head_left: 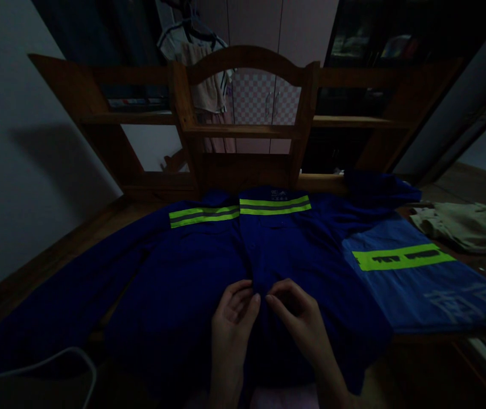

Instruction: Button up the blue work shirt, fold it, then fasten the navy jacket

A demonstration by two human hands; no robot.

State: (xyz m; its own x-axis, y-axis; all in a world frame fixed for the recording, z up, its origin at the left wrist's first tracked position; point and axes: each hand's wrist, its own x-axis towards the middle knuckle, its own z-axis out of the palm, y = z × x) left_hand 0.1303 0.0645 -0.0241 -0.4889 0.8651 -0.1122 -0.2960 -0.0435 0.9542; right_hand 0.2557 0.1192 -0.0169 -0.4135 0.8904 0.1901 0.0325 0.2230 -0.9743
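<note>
A dark blue work jacket with yellow-green reflective stripes lies spread front-up on a wooden bed. My left hand and my right hand meet at the jacket's centre front, near the lower edge. Both hands have their fingers curled and pinched on the front placket of the jacket, fingertips almost touching each other. The jacket's left sleeve stretches out to the left edge of the bed.
A second, lighter blue garment with a reflective band lies folded at the right. Beige cloth lies behind it. A wooden headboard with shelves stands at the back. A white cable curves at the lower left. The room is dim.
</note>
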